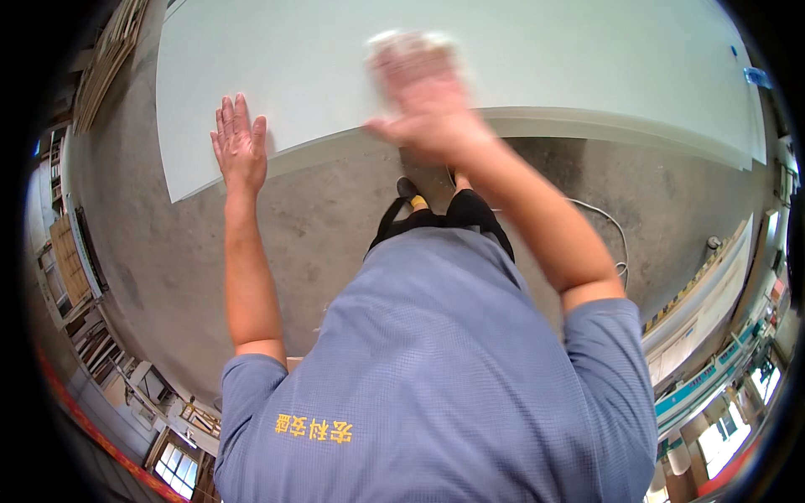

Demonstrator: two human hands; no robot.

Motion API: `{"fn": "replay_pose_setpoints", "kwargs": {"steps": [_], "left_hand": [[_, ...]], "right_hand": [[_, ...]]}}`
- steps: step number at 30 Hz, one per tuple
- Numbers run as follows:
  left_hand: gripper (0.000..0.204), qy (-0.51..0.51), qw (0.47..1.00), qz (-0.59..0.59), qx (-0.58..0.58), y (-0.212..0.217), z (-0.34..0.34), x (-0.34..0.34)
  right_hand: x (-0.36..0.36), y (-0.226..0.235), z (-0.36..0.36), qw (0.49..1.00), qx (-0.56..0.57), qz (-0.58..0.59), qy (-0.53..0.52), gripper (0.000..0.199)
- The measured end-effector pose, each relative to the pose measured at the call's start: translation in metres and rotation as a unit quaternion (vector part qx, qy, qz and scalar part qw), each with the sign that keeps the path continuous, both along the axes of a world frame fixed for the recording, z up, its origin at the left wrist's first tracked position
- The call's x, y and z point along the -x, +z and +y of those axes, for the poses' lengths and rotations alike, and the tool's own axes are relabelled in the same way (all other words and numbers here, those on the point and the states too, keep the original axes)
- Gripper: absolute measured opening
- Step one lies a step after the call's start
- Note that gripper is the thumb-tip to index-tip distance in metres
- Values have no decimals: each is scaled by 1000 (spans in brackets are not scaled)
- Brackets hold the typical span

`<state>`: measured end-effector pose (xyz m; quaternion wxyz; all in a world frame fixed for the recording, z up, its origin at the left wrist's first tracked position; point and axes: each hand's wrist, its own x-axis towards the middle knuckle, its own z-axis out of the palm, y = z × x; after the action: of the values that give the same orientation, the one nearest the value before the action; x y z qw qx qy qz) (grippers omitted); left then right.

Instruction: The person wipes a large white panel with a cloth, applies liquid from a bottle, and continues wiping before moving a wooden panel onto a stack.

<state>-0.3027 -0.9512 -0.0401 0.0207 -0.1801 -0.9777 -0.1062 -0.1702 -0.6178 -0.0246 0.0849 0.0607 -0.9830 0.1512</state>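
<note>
In the head view, from about 11 to 2 o'clock, a broad, flat white panel with straight edges [293, 67] is spreading above the grey concrete floor [319, 193], and at 10 o'clock the bare left hand [241, 151] is lying wide and flat across its near edge, fingers extended. At 12 o'clock the bare right hand [423, 88] is blurring over the panel, thumb standing apart, with a smeared white piece of unclear material [386, 37] showing at its fingertips; whether it is gripping that piece, I cannot tell.
</note>
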Motion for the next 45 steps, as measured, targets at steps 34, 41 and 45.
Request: {"fn": "replay_pose_setpoints", "kwargs": {"steps": [34, 41, 45], "left_hand": [[89, -189, 971, -92, -116, 28, 267, -64], [97, -225, 959, -137, -103, 22, 271, -43], [98, -210, 959, -161, -103, 32, 277, -49]], "right_hand": [[-40, -28, 327, 932, -131, -34, -336, 104], [-42, -44, 329, 932, -143, 39, -330, 103], [-43, -46, 333, 930, -153, 45, -332, 102]]}}
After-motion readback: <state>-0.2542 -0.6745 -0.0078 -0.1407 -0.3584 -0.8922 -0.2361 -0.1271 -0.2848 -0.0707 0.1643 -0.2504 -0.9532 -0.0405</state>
